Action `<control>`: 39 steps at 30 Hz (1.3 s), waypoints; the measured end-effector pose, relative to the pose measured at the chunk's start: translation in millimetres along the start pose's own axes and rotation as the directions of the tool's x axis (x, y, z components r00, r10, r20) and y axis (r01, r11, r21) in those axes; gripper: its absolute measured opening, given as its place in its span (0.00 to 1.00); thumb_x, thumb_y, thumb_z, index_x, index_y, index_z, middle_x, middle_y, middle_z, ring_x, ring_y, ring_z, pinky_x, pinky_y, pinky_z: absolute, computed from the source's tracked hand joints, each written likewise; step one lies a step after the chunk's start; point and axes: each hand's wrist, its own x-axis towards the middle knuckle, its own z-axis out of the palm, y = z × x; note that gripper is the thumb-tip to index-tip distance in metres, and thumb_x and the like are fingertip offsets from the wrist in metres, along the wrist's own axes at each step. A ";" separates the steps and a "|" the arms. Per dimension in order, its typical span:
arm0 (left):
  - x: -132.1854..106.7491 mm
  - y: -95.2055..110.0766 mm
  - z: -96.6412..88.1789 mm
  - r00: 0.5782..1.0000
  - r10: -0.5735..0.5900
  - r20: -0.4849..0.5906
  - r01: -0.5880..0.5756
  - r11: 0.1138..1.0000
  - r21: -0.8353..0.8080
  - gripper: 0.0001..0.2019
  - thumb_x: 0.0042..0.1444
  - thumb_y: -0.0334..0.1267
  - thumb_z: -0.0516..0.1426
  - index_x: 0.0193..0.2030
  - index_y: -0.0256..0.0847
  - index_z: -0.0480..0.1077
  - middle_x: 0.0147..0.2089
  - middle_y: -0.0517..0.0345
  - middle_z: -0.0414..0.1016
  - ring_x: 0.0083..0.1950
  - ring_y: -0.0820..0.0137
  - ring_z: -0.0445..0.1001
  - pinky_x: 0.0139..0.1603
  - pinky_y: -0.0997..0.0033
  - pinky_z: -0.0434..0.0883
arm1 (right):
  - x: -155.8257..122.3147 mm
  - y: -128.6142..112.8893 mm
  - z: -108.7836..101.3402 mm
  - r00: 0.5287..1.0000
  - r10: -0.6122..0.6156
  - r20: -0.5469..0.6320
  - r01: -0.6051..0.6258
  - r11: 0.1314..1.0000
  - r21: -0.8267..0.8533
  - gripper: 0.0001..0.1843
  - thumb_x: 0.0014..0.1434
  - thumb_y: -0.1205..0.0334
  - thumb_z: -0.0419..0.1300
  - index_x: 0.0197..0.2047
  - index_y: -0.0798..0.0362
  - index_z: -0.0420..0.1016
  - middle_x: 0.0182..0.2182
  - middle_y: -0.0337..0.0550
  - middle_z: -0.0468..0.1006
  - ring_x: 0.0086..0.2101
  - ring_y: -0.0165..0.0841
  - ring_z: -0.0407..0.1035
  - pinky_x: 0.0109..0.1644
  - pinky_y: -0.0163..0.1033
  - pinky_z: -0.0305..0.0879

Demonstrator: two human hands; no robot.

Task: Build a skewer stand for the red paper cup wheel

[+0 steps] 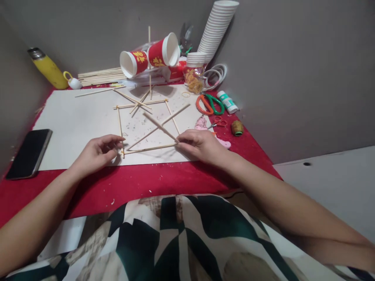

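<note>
A four-sided frame of thin wooden sticks (149,149) lies on a white board (73,125), with small yellowish bindings at the corners that show. My right hand (199,145) pinches its near right corner, where the end of a slanting stick (159,127) also meets the fingers; the joint itself is hidden. My left hand (101,151) is curled at the near left corner, thumb and fingertips closed on the left side stick (120,125). Another stick (175,114) crosses the slanting one inside the frame. More loose sticks (131,98) lie crossed over the far side.
Red-and-white paper cups (162,52), a tall cup stack (218,27) and a stick bundle (101,75) stand or lie at the back. Scissors (209,104), a glue bottle (227,102) and a thread spool (237,128) are right. A phone (29,153) and yellow bottle (48,69) are left.
</note>
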 end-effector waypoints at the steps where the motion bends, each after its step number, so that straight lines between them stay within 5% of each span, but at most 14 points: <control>1: -1.1 1.3 -1.3 1.000 0.001 0.015 -0.001 1.000 0.002 0.19 0.53 0.39 0.61 0.51 0.35 0.74 0.44 0.46 0.80 0.37 0.67 0.77 0.36 0.69 0.74 | 0.1 0.7 0.1 1.000 -0.007 -0.004 0.007 1.000 0.000 0.09 0.61 0.61 0.57 0.35 0.54 0.77 0.31 0.45 0.80 0.32 0.33 0.72 0.37 0.37 0.66; 7: -7.6 16.9 -4.8 0.997 0.071 0.016 -0.072 0.995 0.072 0.18 0.54 0.37 0.59 0.51 0.37 0.74 0.43 0.50 0.79 0.35 0.70 0.74 0.34 0.72 0.72 | 2.8 4.1 0.1 0.999 -0.040 -0.007 0.040 0.999 -0.018 0.08 0.62 0.61 0.57 0.34 0.51 0.76 0.31 0.44 0.82 0.31 0.34 0.75 0.35 0.38 0.68; 14: -5.0 18.6 12.5 0.973 0.228 0.031 -0.229 0.954 0.194 0.13 0.58 0.40 0.59 0.46 0.37 0.76 0.40 0.52 0.77 0.33 0.73 0.71 0.33 0.73 0.70 | 3.5 2.8 1.9 0.999 -0.038 -0.004 0.038 0.999 -0.015 0.08 0.62 0.60 0.57 0.33 0.50 0.76 0.30 0.42 0.82 0.30 0.34 0.75 0.34 0.38 0.69; 19: -3.0 21.9 18.8 0.971 0.236 0.039 -0.238 0.937 0.257 0.09 0.60 0.40 0.58 0.37 0.38 0.77 0.35 0.55 0.78 0.31 0.74 0.71 0.32 0.73 0.67 | 2.4 1.9 -0.2 1.000 -0.009 -0.013 0.009 1.000 -0.001 0.08 0.62 0.60 0.58 0.34 0.50 0.77 0.30 0.41 0.81 0.31 0.33 0.75 0.35 0.37 0.69; 26: -2.5 22.5 20.4 0.958 0.259 0.119 -0.285 0.897 0.337 0.08 0.61 0.38 0.56 0.36 0.39 0.76 0.34 0.57 0.78 0.34 0.72 0.73 0.36 0.72 0.68 | 1.0 1.3 -1.2 1.000 -0.019 -0.002 0.019 0.999 -0.038 0.08 0.63 0.62 0.56 0.37 0.51 0.77 0.33 0.43 0.82 0.33 0.33 0.75 0.37 0.38 0.69; 39: 0.9 14.0 16.7 0.959 0.265 0.101 -0.282 0.858 0.428 0.08 0.62 0.39 0.56 0.36 0.40 0.74 0.34 0.56 0.76 0.35 0.71 0.73 0.37 0.71 0.67 | -0.5 1.4 -0.3 0.999 -0.031 -0.010 0.029 0.988 -0.151 0.07 0.63 0.62 0.56 0.38 0.50 0.76 0.33 0.46 0.79 0.34 0.37 0.72 0.39 0.43 0.68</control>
